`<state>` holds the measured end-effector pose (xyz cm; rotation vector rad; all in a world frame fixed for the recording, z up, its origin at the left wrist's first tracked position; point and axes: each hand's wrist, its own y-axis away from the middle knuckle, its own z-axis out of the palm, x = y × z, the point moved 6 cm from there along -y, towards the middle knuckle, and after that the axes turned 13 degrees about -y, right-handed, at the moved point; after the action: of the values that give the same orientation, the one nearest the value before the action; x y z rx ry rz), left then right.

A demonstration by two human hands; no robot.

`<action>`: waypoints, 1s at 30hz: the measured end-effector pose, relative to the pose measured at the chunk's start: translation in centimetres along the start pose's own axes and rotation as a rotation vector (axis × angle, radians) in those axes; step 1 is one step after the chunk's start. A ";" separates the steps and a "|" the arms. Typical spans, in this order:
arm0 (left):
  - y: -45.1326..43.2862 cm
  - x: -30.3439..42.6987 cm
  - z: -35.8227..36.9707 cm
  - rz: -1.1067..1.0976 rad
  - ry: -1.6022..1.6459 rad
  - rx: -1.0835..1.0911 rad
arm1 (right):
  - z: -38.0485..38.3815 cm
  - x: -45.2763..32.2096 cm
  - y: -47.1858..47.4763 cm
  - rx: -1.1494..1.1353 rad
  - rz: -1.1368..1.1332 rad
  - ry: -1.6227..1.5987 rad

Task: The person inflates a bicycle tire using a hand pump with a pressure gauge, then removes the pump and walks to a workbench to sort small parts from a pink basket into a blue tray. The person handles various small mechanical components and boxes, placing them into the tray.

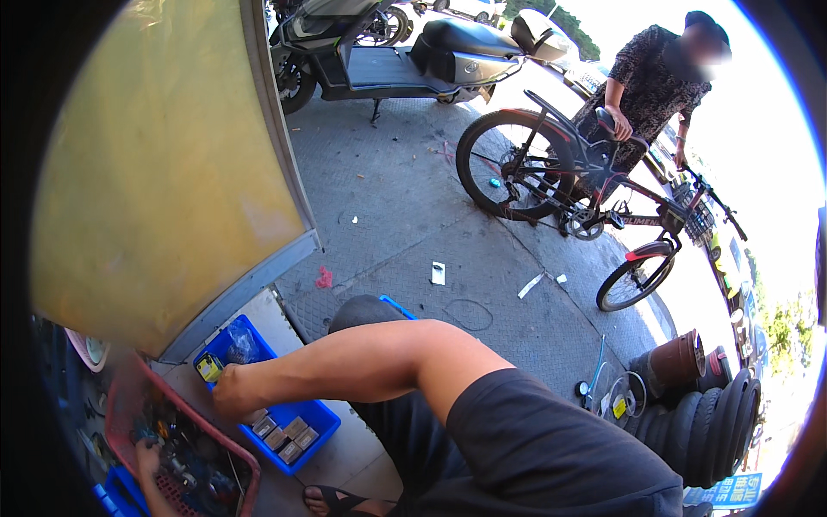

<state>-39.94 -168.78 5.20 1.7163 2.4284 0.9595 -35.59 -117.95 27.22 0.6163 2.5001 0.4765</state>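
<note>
My right hand reaches down over a blue plastic bin with its fingers turned away from view. A small yellow and black package is right beside it; I cannot tell whether the hand grips it. Several small boxes sit in the bin's near part, and a clear plastic bag in its far part. My left hand is inside a red plastic basket full of jumbled small parts. Its fingers are partly hidden, so what it touches is unclear.
A yellow panel rises behind the bin. A person stands holding a mountain bike. An electric scooter is parked beyond. Stacked tyres and a rusty metal drum stand at right. Litter and a wire loop lie on the metal floor.
</note>
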 end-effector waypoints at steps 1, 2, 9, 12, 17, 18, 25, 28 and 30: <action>0.6 -0.5 -1.4 -0.005 0.001 0.025 | -0.4 -0.3 -0.8 -0.007 0.006 0.009; 1.3 -1.1 -2.9 -0.011 0.002 0.050 | -0.8 -0.7 -1.4 -0.013 0.012 0.018; 5.1 5.7 0.2 -0.011 -0.006 -0.038 | 2.1 0.9 0.0 0.016 -0.006 -0.028; 4.5 1.7 -2.8 0.160 -0.093 0.041 | 0.2 -0.5 -1.1 0.112 -0.071 -0.059; 5.2 1.4 -4.5 0.095 -0.069 0.000 | -2.1 -1.9 1.0 -0.013 -0.074 -0.055; 5.4 7.2 -1.4 0.104 -0.076 -0.054 | -0.4 -0.2 2.7 -0.047 -0.007 -0.089; 8.9 6.4 -3.8 0.017 -0.181 0.040 | -2.3 -3.3 2.1 -0.127 0.018 -0.082; 8.1 8.8 -3.3 0.013 -0.301 0.015 | -1.2 -1.8 2.6 -0.099 0.064 -0.115; 9.0 12.8 -2.9 -0.002 -0.223 -0.003 | -1.0 -0.6 3.6 -0.116 0.149 -0.157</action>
<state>-38.45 -157.24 16.07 1.7165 2.2855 0.7267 -34.47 -115.49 29.83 0.7667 2.2714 0.6004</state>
